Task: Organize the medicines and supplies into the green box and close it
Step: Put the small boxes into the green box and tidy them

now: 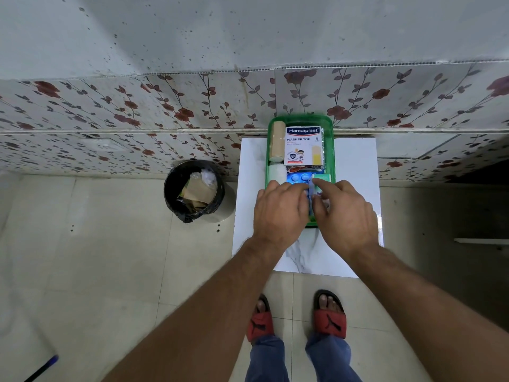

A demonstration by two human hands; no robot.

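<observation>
1. The green box (329, 150) sits on the white table (355, 166), packed with the plaster pack (302, 146), bandage roll (277, 140) and blue tablet strip (298, 178).
2. The left hand (281, 210) and right hand (344, 213) press items down, fingers loosely spread, gripping nothing visible.
3. Remaining: fit the lid, which is not in view.

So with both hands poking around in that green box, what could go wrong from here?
The green box looks packed, with the Hansaplast pack lying over other items, so a lid might not shut flat. No lid is in view either. The left hand and right hand crowd the blue tablet strip at the near end, so it could bend or get nudged out.
</observation>
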